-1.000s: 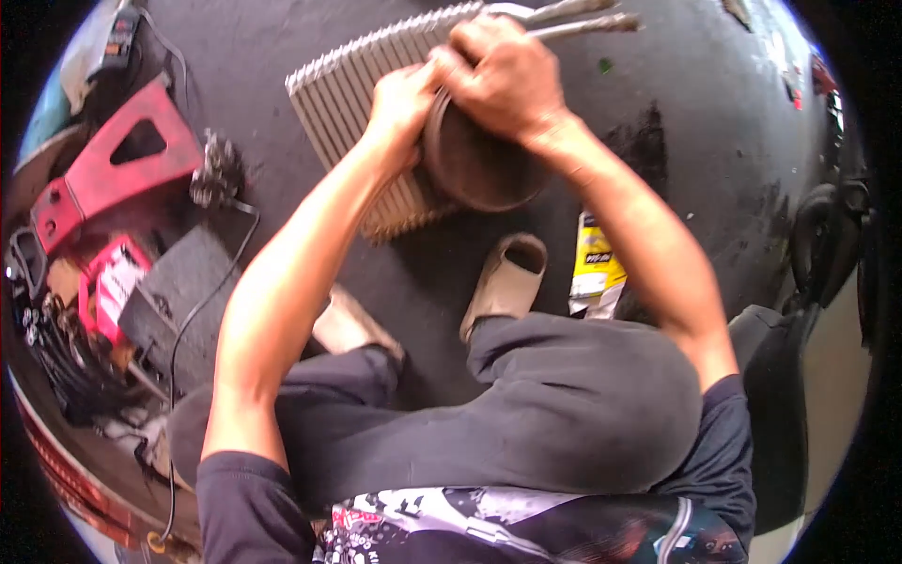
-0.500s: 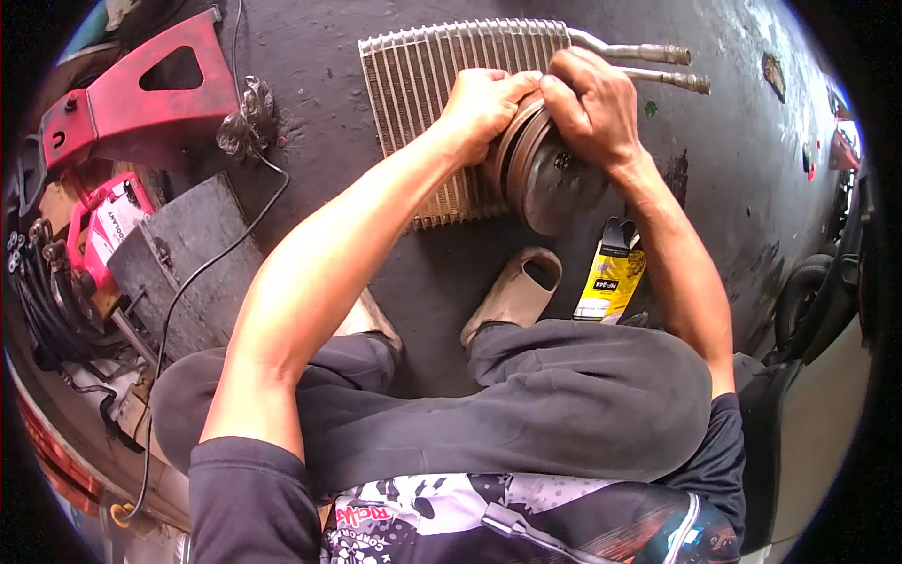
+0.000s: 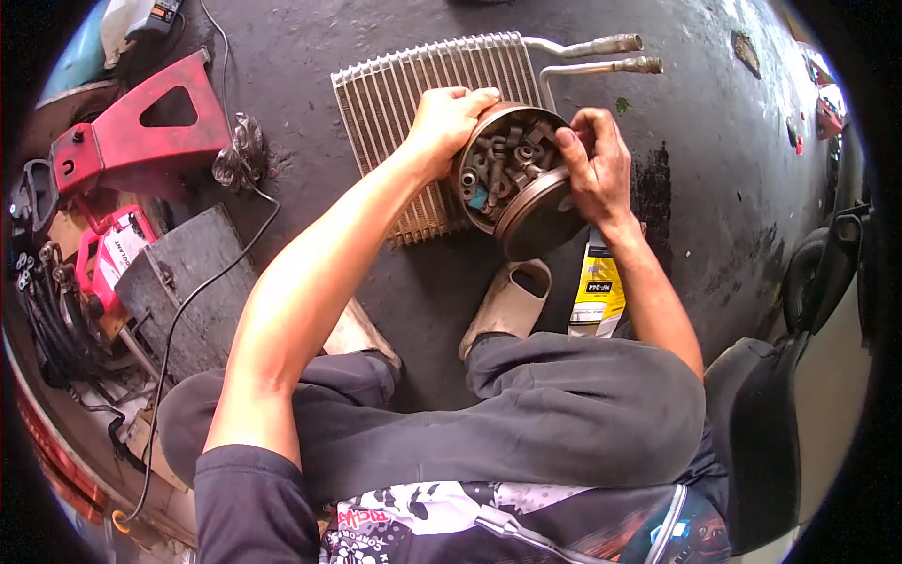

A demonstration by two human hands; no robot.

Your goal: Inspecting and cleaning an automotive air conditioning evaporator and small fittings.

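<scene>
My left hand (image 3: pixel 443 130) grips the far left side of a round metal tin (image 3: pixel 501 113), thumb over its rim. The tin is tilted toward me and its mouth shows. Inside lie many small metal fittings (image 3: pixel 512 162) and a small blue piece. My right hand (image 3: pixel 602 177) is closed on the tin's dark round lid (image 3: pixel 547 224), holding it tilted against the tin's near right edge. Part of the tin's mouth is hidden by the lid. Beneath the tin, a finned metal evaporator core (image 3: pixel 381 113) with two pipes lies on the floor.
A yellow and white box (image 3: pixel 598 287) stands by my right forearm. To the left are a red metal bracket (image 3: pixel 155 122), a pink coolant bottle (image 3: pixel 117 249), a dark metal plate (image 3: pixel 202 263) and a black cable (image 3: pixel 211 268). My sandals (image 3: pixel 507 301) are below the tin.
The lid has come off the tin and swung toward me, exposing the fittings. My right hand has moved nearer with the lid; my left hand has shifted slightly left, still on the tin.
</scene>
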